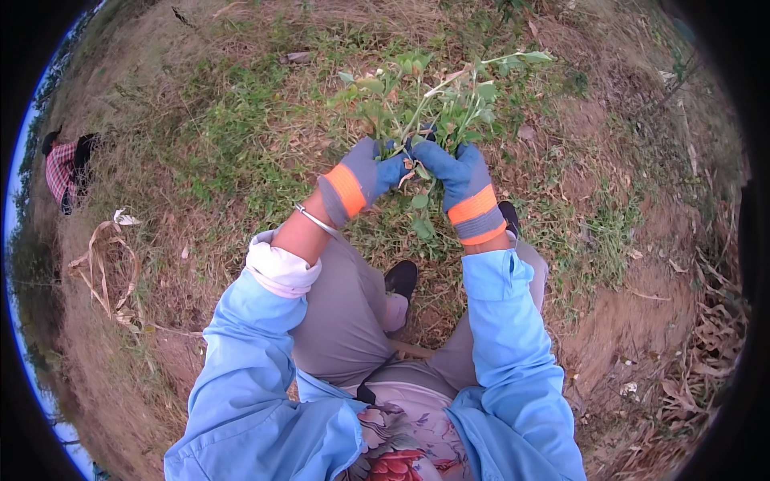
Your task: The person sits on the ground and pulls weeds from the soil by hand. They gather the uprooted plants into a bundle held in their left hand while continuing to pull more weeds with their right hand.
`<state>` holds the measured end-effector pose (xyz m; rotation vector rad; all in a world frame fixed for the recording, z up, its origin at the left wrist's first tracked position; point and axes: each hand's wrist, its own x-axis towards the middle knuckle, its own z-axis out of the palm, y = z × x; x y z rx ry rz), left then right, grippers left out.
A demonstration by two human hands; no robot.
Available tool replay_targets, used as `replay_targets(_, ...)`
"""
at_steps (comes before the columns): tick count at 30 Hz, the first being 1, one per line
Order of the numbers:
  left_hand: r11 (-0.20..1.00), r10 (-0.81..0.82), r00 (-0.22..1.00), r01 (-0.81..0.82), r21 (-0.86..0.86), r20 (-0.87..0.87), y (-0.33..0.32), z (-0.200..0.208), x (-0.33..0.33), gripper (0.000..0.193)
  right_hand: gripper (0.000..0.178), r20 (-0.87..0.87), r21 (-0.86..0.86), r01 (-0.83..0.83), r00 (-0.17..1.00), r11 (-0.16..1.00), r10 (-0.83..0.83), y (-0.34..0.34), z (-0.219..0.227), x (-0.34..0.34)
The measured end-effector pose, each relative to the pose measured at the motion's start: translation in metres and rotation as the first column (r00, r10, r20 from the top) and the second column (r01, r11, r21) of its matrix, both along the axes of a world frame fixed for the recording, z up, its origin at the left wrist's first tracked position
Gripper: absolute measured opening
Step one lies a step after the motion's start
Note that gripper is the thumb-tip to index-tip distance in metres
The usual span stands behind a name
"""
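Both my hands wear blue and grey work gloves with orange bands at the cuffs, and they meet in front of my knees. Between them is a bunch of leafy green plants [417,120], its stems and leaves fanning out away from me. My left hand [373,175] closes round the bunch from the left side. From the right, my right hand [455,170] grips the same stems, its thumb close to the left glove. Some leaves hang below the gloves. The fingertips are partly hidden by the foliage.
Low green weeds [233,136] and dry grass cover the ground ahead. A curl of dry stalks [104,264] lies at the left, and dry leaves [702,377] pile up at the right. Another person in a checked shirt [61,170] is bent over at the far left.
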<state>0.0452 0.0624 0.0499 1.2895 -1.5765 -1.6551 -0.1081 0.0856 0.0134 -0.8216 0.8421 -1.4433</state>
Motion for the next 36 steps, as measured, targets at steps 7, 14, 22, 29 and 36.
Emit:
replay_targets(7,0.991,-0.124,0.992,0.125,-0.051,0.035,-0.004,-0.024,0.006,0.032,0.025,0.082,0.062,-0.013,0.997,0.998,0.008,0.003,-0.002,0.001)
replay_targets(14,0.996,-0.082,0.994,0.079,0.043,0.076,-0.002,-0.006,0.0,0.035,0.022,0.096,-0.027,0.081,0.992,0.996,-0.078,0.007,-0.006,0.0)
replay_targets(22,0.994,0.11,0.994,-0.11,-0.028,0.0,0.003,-0.001,-0.009,0.03,0.035,-0.087,-0.145,0.135,0.985,0.98,-0.149,0.009,-0.019,-0.006)
replay_targets(29,0.971,0.189,0.979,-0.197,-0.138,-0.069,-0.001,0.011,-0.01,0.028,0.035,-0.314,-0.252,0.157,0.92,0.955,-0.234,0.006,-0.024,-0.014)
replay_targets(36,0.978,0.192,0.959,-0.204,-0.04,-0.207,-0.009,0.004,-0.002,0.027,0.024,-0.009,0.018,0.15,0.989,0.988,-0.15,0.009,-0.003,-0.001)
